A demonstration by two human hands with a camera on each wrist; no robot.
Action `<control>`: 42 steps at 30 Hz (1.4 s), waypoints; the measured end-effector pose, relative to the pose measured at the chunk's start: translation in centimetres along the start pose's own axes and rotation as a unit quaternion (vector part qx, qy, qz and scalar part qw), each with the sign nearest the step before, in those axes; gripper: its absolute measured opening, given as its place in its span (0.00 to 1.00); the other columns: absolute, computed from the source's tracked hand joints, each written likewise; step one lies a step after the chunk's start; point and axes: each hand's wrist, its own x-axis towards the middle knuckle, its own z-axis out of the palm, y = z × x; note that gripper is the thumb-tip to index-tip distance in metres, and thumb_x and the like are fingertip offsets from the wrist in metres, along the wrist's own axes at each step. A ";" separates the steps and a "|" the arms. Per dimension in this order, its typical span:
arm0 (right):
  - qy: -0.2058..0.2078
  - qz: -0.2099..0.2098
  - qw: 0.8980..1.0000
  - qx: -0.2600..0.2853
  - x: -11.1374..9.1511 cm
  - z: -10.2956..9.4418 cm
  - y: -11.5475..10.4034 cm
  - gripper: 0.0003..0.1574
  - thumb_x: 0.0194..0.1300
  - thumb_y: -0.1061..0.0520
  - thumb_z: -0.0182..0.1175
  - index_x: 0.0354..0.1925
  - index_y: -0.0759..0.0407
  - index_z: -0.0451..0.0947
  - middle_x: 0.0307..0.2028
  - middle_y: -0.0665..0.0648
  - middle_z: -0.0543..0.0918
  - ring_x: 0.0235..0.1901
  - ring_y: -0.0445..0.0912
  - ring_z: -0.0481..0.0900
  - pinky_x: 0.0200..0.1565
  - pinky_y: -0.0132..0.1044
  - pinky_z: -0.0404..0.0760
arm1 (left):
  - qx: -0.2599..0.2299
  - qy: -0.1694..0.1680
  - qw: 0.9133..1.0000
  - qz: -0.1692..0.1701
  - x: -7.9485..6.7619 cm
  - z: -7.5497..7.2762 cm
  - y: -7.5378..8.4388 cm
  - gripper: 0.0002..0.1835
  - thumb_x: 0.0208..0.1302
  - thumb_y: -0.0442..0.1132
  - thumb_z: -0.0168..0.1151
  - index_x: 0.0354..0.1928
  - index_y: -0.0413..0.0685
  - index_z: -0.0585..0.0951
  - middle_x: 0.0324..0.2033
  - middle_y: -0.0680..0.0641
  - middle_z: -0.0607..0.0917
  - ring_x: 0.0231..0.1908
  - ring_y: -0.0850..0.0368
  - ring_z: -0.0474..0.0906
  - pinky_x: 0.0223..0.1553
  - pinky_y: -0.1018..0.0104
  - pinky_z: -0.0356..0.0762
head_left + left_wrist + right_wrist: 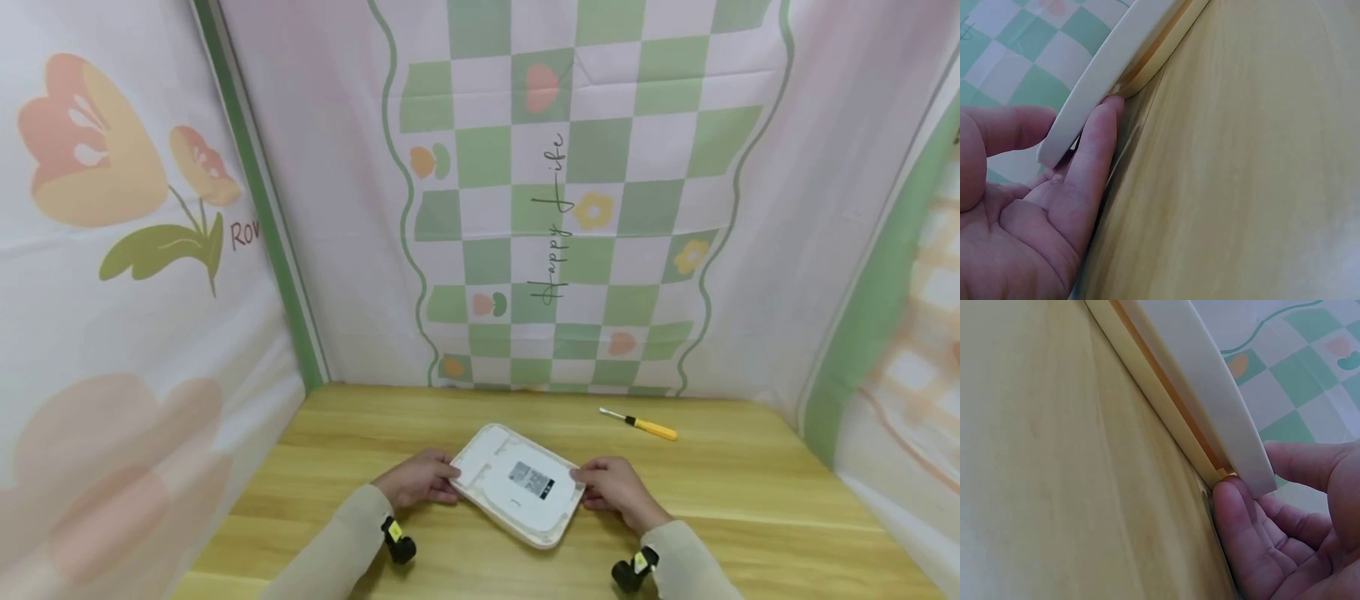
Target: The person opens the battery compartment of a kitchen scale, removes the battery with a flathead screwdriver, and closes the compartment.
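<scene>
The left hand (pixel 423 477) and the right hand (pixel 615 492) pinch opposite edges of the white device (pixel 519 486), thumbs above, fingers beneath, its base seemingly touching the worktop (pixel 360 433). If one pinch becomes loose, that edge may slip down.

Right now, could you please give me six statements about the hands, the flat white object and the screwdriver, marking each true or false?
1. The left hand and the right hand both grip the white object. True.
2. Both hands hold it by the same side. False: they hold opposite sides.
3. A screwdriver with a yellow handle lies on the table. True.
4. In the head view, the screwdriver's metal tip points right. False: it points left.
5. The white object has a label on its upward face. True.
6. The screwdriver is nearer to the left hand. False: it is nearer to the right hand.
</scene>
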 end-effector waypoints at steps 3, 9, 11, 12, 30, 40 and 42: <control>0.000 -0.001 1.000 0.002 0.1 0.0 -0.1 0.21 0.62 0.58 0.66 0.46 0.75 0.76 0.32 0.62 0.82 0.28 0.50 0.81 0.32 0.42 0.85 | 0.003 -0.008 1.000 0.002 -0.4 0.0 0.1 0.07 0.65 0.31 0.58 0.42 0.35 0.72 0.33 0.37 0.83 0.32 0.49 0.83 0.40 0.56 0.84; -0.002 0.000 1.000 0.001 0.2 0.0 -0.3 0.20 0.63 0.59 0.65 0.46 0.75 0.76 0.32 0.62 0.82 0.28 0.50 0.81 0.33 0.43 0.85 | -0.002 -0.004 1.000 0.001 -0.9 0.1 0.0 0.10 0.65 0.31 0.59 0.44 0.33 0.73 0.35 0.35 0.83 0.34 0.48 0.83 0.41 0.56 0.83; -0.004 0.000 1.000 -0.004 0.3 0.0 -0.5 0.20 0.64 0.59 0.64 0.46 0.75 0.76 0.33 0.62 0.82 0.29 0.50 0.81 0.33 0.43 0.85 | -0.004 -0.004 1.000 -0.001 -0.9 0.1 -0.1 0.11 0.65 0.31 0.59 0.45 0.32 0.73 0.35 0.35 0.83 0.34 0.47 0.83 0.41 0.56 0.83; -0.003 0.002 1.000 -0.006 0.3 0.0 -0.5 0.19 0.64 0.59 0.63 0.47 0.74 0.76 0.33 0.62 0.82 0.29 0.50 0.81 0.33 0.42 0.85 | -0.003 -0.004 1.000 0.000 -1.0 0.1 -0.2 0.11 0.65 0.31 0.59 0.45 0.32 0.72 0.35 0.35 0.83 0.35 0.47 0.84 0.41 0.56 0.83; -0.009 -0.027 0.999 -0.014 1.2 0.0 -0.8 0.16 0.66 0.63 0.59 0.47 0.77 0.76 0.34 0.62 0.82 0.31 0.50 0.82 0.35 0.44 0.85 | -0.017 -0.015 1.000 0.006 -2.2 0.2 -0.9 0.09 0.65 0.30 0.58 0.44 0.31 0.74 0.35 0.34 0.84 0.36 0.46 0.84 0.41 0.56 0.83; -0.011 -0.034 0.999 -0.017 1.8 0.0 -0.6 0.17 0.66 0.63 0.59 0.47 0.76 0.76 0.35 0.62 0.82 0.32 0.50 0.82 0.35 0.44 0.84 | -0.017 -0.026 1.000 0.003 -2.9 0.6 -1.3 0.07 0.65 0.30 0.58 0.41 0.34 0.73 0.35 0.34 0.84 0.35 0.46 0.85 0.41 0.57 0.83; -0.011 -0.035 0.999 -0.021 1.9 0.0 -0.6 0.16 0.67 0.62 0.59 0.47 0.76 0.76 0.35 0.62 0.83 0.32 0.50 0.82 0.35 0.44 0.84 | -0.015 -0.026 1.000 0.006 -3.1 0.7 -1.2 0.06 0.65 0.30 0.58 0.40 0.33 0.73 0.34 0.35 0.84 0.35 0.46 0.85 0.41 0.57 0.83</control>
